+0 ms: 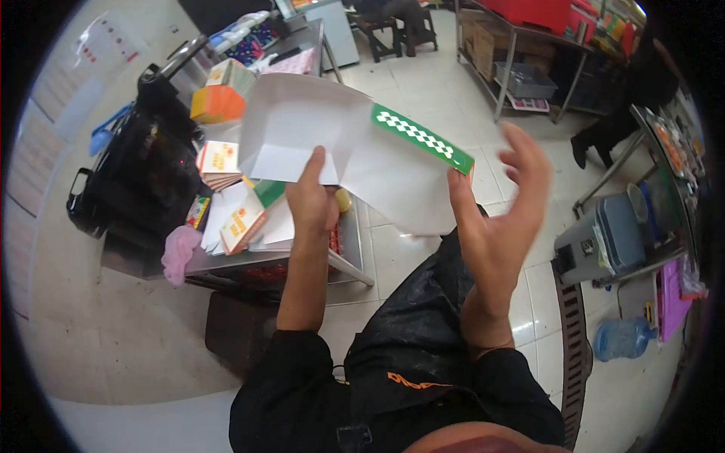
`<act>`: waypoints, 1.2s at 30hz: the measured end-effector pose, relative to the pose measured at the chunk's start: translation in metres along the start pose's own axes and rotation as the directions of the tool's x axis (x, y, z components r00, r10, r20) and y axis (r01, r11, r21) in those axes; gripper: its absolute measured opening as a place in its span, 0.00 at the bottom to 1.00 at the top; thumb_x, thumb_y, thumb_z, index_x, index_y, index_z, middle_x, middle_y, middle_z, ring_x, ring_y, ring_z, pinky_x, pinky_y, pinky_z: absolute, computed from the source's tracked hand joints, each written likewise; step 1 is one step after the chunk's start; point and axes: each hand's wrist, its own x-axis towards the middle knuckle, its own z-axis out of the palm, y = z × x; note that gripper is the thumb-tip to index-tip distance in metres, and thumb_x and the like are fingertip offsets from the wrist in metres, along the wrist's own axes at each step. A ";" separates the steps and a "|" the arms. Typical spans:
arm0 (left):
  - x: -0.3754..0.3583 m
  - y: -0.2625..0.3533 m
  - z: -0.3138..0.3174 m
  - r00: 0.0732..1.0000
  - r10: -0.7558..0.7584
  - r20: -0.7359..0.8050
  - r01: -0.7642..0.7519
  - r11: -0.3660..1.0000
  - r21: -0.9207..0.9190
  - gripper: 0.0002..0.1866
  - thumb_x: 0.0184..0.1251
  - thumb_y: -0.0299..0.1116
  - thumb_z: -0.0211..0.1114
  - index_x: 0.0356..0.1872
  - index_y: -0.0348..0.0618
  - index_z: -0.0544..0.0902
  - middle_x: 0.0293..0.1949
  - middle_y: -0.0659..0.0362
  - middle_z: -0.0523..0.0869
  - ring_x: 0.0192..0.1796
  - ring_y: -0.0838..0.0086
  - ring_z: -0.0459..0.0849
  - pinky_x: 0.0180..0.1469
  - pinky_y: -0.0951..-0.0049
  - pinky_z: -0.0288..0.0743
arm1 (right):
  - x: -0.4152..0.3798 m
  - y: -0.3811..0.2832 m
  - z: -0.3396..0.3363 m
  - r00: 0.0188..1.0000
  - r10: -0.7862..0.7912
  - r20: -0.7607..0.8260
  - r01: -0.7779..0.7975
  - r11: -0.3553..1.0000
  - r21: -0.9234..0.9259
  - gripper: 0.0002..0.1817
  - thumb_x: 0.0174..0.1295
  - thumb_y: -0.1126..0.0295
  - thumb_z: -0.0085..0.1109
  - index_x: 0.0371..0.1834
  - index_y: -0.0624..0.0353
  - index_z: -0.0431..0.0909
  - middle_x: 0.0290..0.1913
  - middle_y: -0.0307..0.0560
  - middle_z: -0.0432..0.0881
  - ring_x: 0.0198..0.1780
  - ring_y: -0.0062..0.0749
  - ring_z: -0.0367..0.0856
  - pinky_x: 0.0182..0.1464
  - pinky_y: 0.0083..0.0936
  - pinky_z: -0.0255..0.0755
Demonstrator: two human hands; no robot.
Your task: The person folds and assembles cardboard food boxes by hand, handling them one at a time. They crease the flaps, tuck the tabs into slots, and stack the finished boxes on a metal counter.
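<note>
A partly folded cardboard food box, white inside, is held up in front of me. Its left end forms a tray shape with raised walls, and the lid spreads out to the right. Along the lid's upper right edge runs a green flap with a white checkered pattern. My left hand grips the box near its lower left wall, thumb on the inside. At the flap's right end is my right hand, its thumb against the corner and its fingers spread apart, slightly blurred.
A steel table at left carries stacked cartons, a pink plastic bag and a black case. At right are a grey bin, a water jug and a floor drain. Another person's dark shoe shows nearby.
</note>
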 end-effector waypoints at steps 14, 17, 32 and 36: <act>-0.046 -0.221 -0.020 0.898 -0.317 0.305 0.090 0.810 0.579 0.38 0.60 0.31 0.66 0.67 0.32 0.56 0.64 0.46 0.65 0.60 0.60 0.71 0.60 0.65 0.67 | -0.102 0.148 0.075 0.784 0.207 0.585 -0.331 0.937 0.112 0.18 0.56 0.67 0.59 0.50 0.60 0.77 0.44 0.55 0.82 0.46 0.51 0.80 0.49 0.37 0.74; -0.037 -0.214 -0.035 0.758 -0.365 0.540 -0.069 0.779 0.623 0.42 0.58 0.34 0.69 0.68 0.33 0.55 0.65 0.46 0.63 0.61 0.60 0.70 0.59 0.65 0.68 | -0.099 0.178 0.078 0.747 0.294 0.596 -0.371 0.928 0.007 0.16 0.58 0.69 0.56 0.50 0.59 0.77 0.39 0.57 0.82 0.42 0.53 0.81 0.45 0.41 0.74; -0.032 -0.140 -0.094 0.675 -0.583 0.452 -0.536 0.032 0.843 0.20 0.50 0.35 0.72 0.45 0.43 0.77 0.39 0.53 0.83 0.47 0.57 0.81 0.53 0.55 0.68 | -0.178 0.206 0.111 0.258 -0.084 0.962 0.166 0.985 0.042 0.15 0.54 0.72 0.56 0.46 0.47 0.80 0.38 0.43 0.81 0.48 0.40 0.80 0.54 0.43 0.68; -0.036 -0.135 -0.102 0.649 -0.564 0.511 -0.615 0.005 0.788 0.11 0.55 0.34 0.68 0.38 0.41 0.80 0.33 0.50 0.84 0.38 0.53 0.83 0.38 0.60 0.74 | -0.171 0.203 0.111 0.396 -0.144 0.907 0.168 0.982 0.082 0.09 0.53 0.70 0.57 0.37 0.47 0.83 0.40 0.40 0.79 0.52 0.36 0.75 0.57 0.39 0.64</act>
